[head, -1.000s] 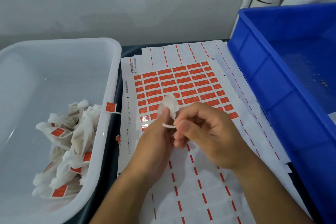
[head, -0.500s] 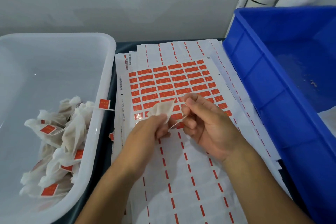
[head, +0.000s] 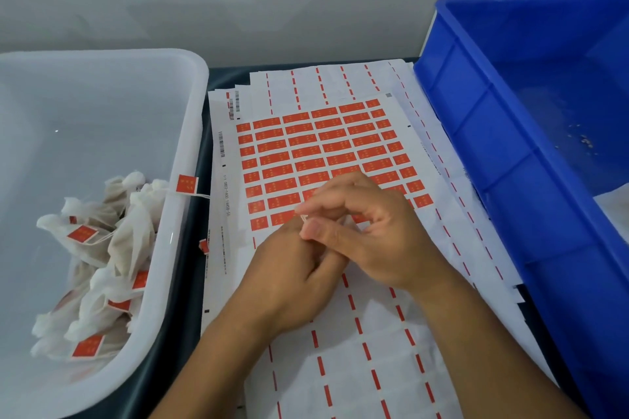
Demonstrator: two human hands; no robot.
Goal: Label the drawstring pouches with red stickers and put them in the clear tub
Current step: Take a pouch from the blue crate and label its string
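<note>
A thin white drawstring (head: pixel 304 218) shows between the fingertips of two hands meeting over the sticker sheet (head: pixel 323 150). The right hand (head: pixel 369 231) pinches the string; the left hand (head: pixel 292 269) curls beneath it, and the pouch itself is hidden inside. Judging by the labelled pouches (head: pixel 98 258) heaped in the clear tub (head: pixel 190 119) at left, it is light, soft and crushable, best held by its string. A blue bin (head: pixel 510 153) stands on the surface at right.
</note>
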